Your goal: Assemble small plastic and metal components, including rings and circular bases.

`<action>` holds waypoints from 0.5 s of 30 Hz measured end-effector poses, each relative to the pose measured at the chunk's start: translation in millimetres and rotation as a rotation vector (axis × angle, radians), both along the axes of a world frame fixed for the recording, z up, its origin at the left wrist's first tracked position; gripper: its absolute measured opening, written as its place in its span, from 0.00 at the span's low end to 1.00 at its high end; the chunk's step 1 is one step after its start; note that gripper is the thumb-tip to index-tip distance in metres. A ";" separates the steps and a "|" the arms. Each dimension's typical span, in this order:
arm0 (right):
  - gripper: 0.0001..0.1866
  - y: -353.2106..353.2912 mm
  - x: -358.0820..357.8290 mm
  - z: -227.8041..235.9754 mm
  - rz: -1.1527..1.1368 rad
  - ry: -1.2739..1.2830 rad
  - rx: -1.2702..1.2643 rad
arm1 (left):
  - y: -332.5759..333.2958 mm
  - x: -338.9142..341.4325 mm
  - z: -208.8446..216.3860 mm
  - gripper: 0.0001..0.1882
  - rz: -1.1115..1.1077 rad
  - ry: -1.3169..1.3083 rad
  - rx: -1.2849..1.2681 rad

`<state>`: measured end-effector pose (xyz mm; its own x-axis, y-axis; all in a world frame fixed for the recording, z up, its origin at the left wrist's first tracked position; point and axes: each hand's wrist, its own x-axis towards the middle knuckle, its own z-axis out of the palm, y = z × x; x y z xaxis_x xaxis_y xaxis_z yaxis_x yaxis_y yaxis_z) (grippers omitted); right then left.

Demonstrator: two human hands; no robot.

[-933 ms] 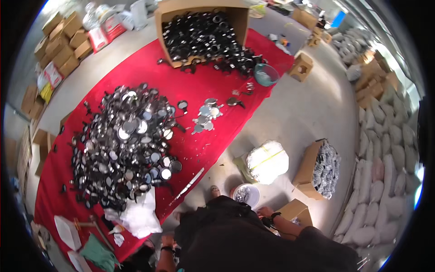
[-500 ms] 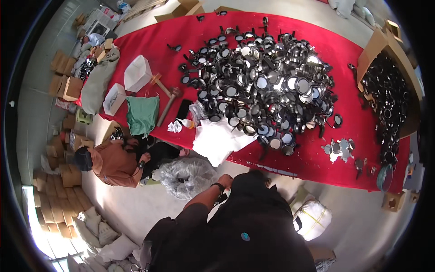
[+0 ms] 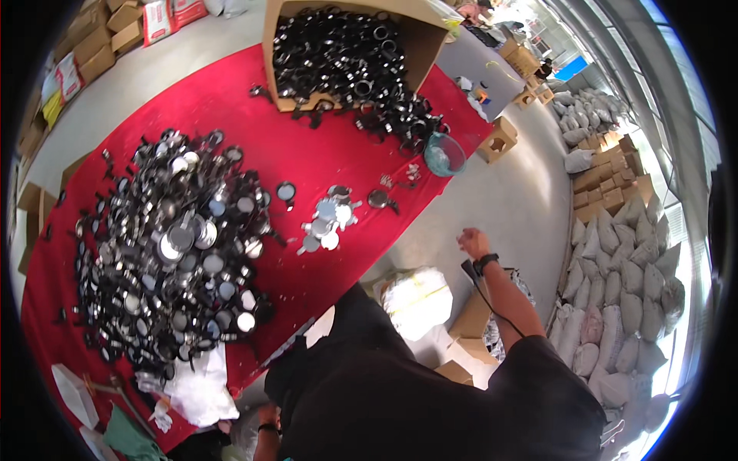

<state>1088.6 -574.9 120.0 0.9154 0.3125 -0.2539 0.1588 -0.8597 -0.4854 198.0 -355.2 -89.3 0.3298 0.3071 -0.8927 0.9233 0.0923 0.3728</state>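
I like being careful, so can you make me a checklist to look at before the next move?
1. Right hand free: ok, nothing shows in it.
2. Right hand apart from the white bundle: ok, a gap shows between them.
3. Left hand free: cannot tell, too little of it shows near the lower edge.
4. Black rings all inside the carton: not ok, some spill onto the red cloth.
5. Clear bowl well back from the cloth's edge: not ok, it is right there.

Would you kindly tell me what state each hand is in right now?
Left hand: small and low in the picture; its grip cannot be told.
Right hand: looks loosely open, with nothing visible in it.
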 end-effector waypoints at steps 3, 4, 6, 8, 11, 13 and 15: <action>0.28 69.5 93.0 24.0 0.040 -0.118 -0.005 | -4.7 46.6 6.6 0.09 0.469 0.124 -0.179; 0.30 86.0 129.0 28.3 0.115 -0.198 -0.041 | -2.3 63.1 8.0 0.09 0.671 -0.033 -0.194; 0.32 118.9 193.2 25.8 0.219 -0.269 -0.095 | -2.9 95.9 15.9 0.09 0.877 -0.168 -0.202; 0.32 160.1 241.3 10.9 0.252 -0.239 -0.108 | 1.2 129.2 30.2 0.04 0.096 -0.022 0.178; 0.33 181.8 316.5 -24.6 0.295 -0.288 -0.292 | -11.2 193.5 44.9 0.05 -0.162 -0.054 0.292; 0.35 172.7 351.7 -54.4 0.302 -0.206 -0.254 | -22.1 220.0 65.8 0.08 -0.019 -0.138 0.237; 0.37 192.7 376.2 -90.4 0.362 -0.149 -0.275 | 28.4 229.5 86.3 0.10 -0.169 -0.134 0.236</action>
<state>1464.8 -382.2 29.6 0.7928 0.5575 -0.2462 0.5224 -0.8297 -0.1966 427.5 -326.9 -3.0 0.5038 0.4313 -0.7484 0.8592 -0.1612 0.4855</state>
